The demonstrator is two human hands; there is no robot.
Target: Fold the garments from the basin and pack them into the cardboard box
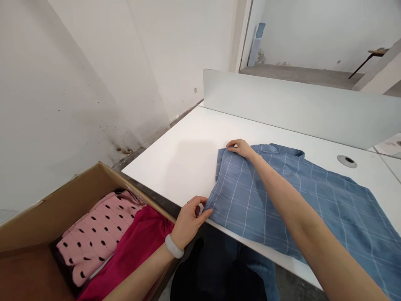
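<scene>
A blue checked shirt (247, 188) lies spread over the white table (188, 138), its collar toward the far side and part of it folded over at the left. My left hand (189, 215), with a pale bangle on its wrist, pinches the shirt's near left corner at the table's front edge. At the far left part of the shirt, near the collar, my right hand (240, 148) grips the cloth between bent fingers. My right forearm crosses above the shirt and covers some of it.
On the left stands an open cardboard box (103, 175) holding a pink dotted garment (97, 234) and a crimson garment (134, 246). A low frosted divider (282, 108) runs along the table's back. A round cable grommet (346, 161) sits in the tabletop at right.
</scene>
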